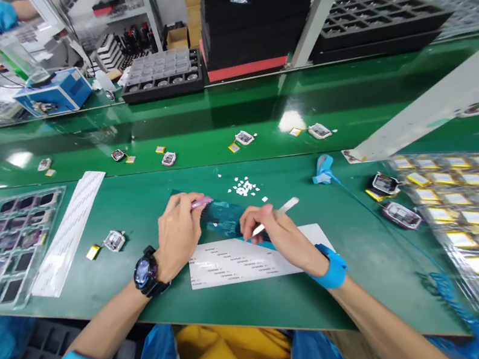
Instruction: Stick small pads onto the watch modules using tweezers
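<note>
My left hand (179, 226), with a black watch on the wrist, has its fingers closed round a small purple case (202, 202), mostly hidden by the fingers. My right hand (266, 224), in a blue wrist strap (331, 268), grips a slim white stick-like tool (288, 205) that slants across it. Beneath both hands lies a dark teal sheet (222, 218). It overlaps a white sheet with printed lines (234, 264). Just beyond the hands, several tiny white pieces (244, 187) are scattered on the green bench.
Watch-like cases with yellow-edged batteries, such as one case (114, 240), dot the bench and the green strip behind. A clear tray of cases (5, 247) lies left; trays of batteries (475, 213) lie right. A white post (448, 86) and blue cord (445, 290) stand at right.
</note>
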A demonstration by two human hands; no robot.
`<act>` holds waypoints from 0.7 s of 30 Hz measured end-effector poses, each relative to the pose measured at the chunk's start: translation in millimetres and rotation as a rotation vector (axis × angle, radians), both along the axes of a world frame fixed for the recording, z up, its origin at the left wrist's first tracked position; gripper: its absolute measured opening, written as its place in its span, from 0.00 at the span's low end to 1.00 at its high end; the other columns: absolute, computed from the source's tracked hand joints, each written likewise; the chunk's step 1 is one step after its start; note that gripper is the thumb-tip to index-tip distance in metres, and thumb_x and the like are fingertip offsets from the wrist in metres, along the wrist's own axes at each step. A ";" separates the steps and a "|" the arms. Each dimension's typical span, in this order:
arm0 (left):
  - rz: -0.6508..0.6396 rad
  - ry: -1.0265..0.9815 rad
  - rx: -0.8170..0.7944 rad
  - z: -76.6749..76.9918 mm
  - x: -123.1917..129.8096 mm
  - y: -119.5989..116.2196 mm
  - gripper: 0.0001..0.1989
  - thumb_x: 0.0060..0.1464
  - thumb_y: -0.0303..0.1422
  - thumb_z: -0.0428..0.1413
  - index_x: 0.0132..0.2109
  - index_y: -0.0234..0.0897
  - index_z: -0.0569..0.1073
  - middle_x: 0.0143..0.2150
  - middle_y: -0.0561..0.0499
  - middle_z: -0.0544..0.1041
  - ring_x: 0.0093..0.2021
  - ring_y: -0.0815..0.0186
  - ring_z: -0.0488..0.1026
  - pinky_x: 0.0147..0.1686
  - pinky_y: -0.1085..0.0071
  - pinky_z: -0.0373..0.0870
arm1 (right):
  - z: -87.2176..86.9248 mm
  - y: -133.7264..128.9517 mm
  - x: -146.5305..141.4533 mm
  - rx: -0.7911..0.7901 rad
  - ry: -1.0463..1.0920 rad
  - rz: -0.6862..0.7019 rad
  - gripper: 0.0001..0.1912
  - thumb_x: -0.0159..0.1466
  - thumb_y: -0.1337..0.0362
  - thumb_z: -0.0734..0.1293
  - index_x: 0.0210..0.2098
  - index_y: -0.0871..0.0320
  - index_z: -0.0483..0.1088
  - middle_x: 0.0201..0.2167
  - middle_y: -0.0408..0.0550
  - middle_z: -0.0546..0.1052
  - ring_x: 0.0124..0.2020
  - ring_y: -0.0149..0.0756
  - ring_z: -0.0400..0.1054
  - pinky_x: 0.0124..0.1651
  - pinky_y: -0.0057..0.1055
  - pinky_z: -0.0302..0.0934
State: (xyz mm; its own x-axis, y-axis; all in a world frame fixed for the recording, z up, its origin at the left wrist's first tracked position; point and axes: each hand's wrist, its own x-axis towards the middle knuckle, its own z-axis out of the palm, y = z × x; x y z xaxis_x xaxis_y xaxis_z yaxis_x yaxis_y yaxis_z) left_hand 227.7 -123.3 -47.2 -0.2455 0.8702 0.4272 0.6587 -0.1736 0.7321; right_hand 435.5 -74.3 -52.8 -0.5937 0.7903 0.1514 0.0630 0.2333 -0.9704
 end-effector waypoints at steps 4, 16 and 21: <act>-0.040 -0.334 -0.150 4.5 -6.2 -0.1 0.13 0.63 0.44 0.55 0.45 0.40 0.66 0.34 0.49 0.81 0.29 0.65 0.77 0.29 0.72 0.70 | -14.6 -7.3 0.6 -0.008 -0.094 0.092 0.23 0.60 0.42 0.70 0.30 0.57 0.76 0.30 0.47 0.78 0.30 0.37 0.74 0.32 0.31 0.68; -0.220 -1.080 -0.608 -22.7 22.5 -9.5 0.25 0.51 0.53 0.63 0.41 0.41 0.62 0.32 0.52 0.81 0.31 0.62 0.82 0.35 0.66 0.78 | -26.2 -6.7 -4.1 0.024 -0.152 0.084 0.15 0.60 0.50 0.71 0.28 0.55 0.75 0.25 0.42 0.79 0.27 0.36 0.73 0.28 0.29 0.63; -0.187 -1.066 -0.588 -23.4 23.9 -8.7 0.24 0.51 0.52 0.62 0.41 0.41 0.63 0.33 0.53 0.81 0.32 0.63 0.82 0.36 0.65 0.79 | -25.2 -8.5 -6.6 0.024 -0.174 0.073 0.13 0.60 0.53 0.72 0.28 0.55 0.75 0.22 0.41 0.77 0.25 0.35 0.71 0.26 0.28 0.60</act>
State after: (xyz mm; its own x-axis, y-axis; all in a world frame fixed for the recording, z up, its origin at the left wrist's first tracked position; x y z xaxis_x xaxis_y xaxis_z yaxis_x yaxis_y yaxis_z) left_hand 251.6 -132.0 -70.7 -0.0825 0.9218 -0.3788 -0.3153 0.3365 0.8874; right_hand 428.9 -82.8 -78.0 -0.6686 0.7413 0.0595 0.2117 0.2664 -0.9403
